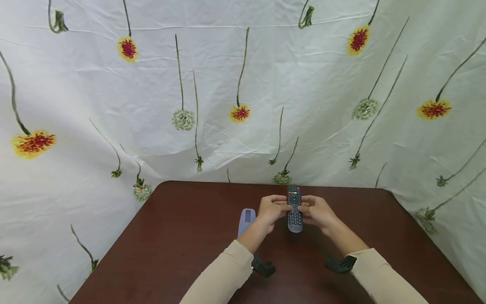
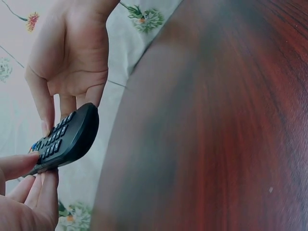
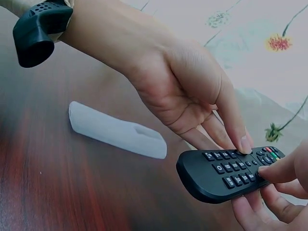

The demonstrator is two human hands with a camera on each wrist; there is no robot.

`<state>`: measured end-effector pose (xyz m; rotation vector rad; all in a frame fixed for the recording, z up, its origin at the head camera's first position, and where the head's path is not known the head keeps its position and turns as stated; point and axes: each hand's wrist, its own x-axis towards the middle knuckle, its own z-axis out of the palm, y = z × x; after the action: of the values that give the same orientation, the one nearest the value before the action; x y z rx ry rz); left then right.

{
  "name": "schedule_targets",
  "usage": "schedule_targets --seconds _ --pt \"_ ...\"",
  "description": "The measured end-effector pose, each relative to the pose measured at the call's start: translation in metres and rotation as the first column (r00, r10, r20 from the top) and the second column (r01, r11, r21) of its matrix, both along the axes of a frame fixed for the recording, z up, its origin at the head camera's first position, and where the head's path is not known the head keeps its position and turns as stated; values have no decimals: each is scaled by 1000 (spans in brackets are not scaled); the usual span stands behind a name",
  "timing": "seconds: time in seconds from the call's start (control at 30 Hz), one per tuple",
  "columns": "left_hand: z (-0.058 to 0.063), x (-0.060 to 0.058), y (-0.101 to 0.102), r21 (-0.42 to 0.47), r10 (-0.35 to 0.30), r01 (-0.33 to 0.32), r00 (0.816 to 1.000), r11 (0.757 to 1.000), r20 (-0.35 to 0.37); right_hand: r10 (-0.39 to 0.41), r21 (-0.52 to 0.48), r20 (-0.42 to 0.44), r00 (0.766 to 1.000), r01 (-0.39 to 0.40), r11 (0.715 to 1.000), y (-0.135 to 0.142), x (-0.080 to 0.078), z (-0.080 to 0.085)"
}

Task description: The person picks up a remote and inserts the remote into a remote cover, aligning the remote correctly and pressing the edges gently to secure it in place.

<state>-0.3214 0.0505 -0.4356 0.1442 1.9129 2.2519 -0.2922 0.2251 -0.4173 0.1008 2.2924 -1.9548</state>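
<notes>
Both hands hold a black remote control (image 1: 294, 211) by its long sides, keypad facing up, above the table. My left hand (image 1: 270, 211) grips its left edge, thumb on the face and fingers underneath. On the opposite edge, my right hand (image 1: 318, 212) pinches it the same way, as the right wrist view also shows with the remote's keys (image 3: 236, 168) in plain sight. Lying on the table just left of my left hand is a pale lavender remote-shaped cover (image 1: 247, 219) with a window-like recess near its far end; the left forearm hides its near end in the head view.
The dark reddish-brown table (image 1: 182, 236) has rounded far corners. Behind it hangs a white cloth (image 1: 212, 76) printed with flowers. A black camera mount (image 1: 263, 267) sits on the left wrist and another black mount (image 1: 341, 264) on the right.
</notes>
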Motion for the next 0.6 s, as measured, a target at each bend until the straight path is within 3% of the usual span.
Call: schedule_targets --seconds 0.6 --pt "45 -3 -33 -52 -52 48 995 998 -86 59 -8 -115 992 -61 998 -22 -2 35"
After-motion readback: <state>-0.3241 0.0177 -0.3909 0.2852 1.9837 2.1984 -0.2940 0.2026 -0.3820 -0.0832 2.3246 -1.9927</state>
